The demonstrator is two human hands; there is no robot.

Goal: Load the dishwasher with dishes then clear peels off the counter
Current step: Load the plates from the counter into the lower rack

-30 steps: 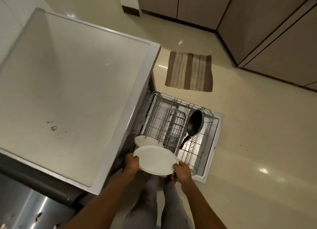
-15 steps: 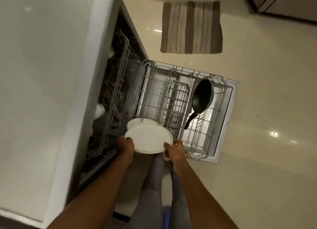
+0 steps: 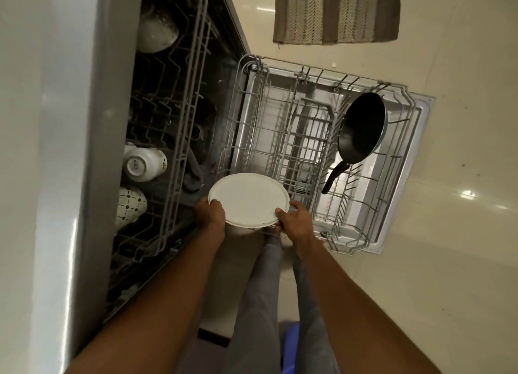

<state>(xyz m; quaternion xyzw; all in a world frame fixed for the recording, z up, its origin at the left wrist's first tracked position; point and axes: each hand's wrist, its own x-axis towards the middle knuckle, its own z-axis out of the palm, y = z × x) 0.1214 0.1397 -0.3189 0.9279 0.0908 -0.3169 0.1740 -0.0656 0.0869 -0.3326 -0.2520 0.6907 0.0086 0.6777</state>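
plate [image 3: 248,198] held between left hand [image 3: 210,215] at its left edge and right hand [image 3: 295,222] at its right edge, above near end of pulled-out lower rack [image 3: 364,234]; pan [image 3: 361,128] tilted in rack's right side; cups [image 3: 144,164] in upper rack [image 3: 179,149] to the left, under counter [image 3: 42,149]; mat [image 3: 336,11] on floor beyond rack

- White round plate [image 3: 249,199]: held nearly flat above the near corner of the pulled-out lower rack [image 3: 330,149] (grey wire).
- Black frying pan [image 3: 360,129]: propped on edge in that rack, handle down.
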